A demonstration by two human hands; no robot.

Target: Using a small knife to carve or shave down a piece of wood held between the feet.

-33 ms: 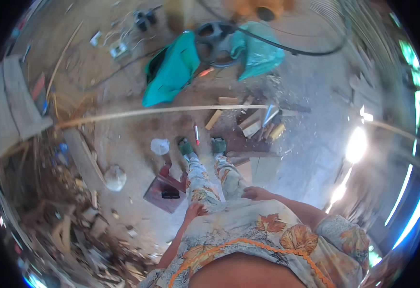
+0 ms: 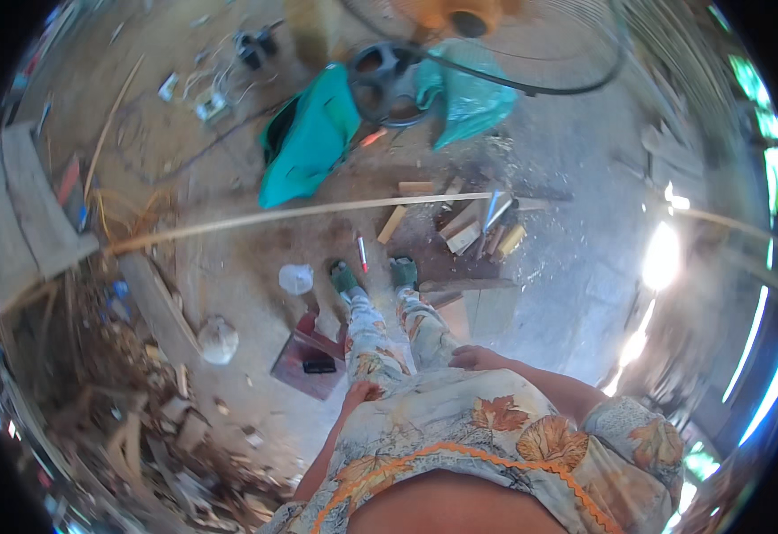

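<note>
On my feed the left hand and right hand sit by the leaf-print trousers, can't tell if they're spread or pinching. Red-and-white marker between the feet, any print too tiny to read; farther off, wood offcuts.

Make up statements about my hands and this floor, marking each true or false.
The left hand and right hand lie against the patterned clothing. True.

The marker-like stick is under the left foot. False: the marker-like stick lies just right of the left foot.

A long, thin wooden strip stretches across in front of the left foot. True.

The dark spoked disc is right of the translucent green bag. False: the dark spoked disc is left of the translucent green bag.
</note>
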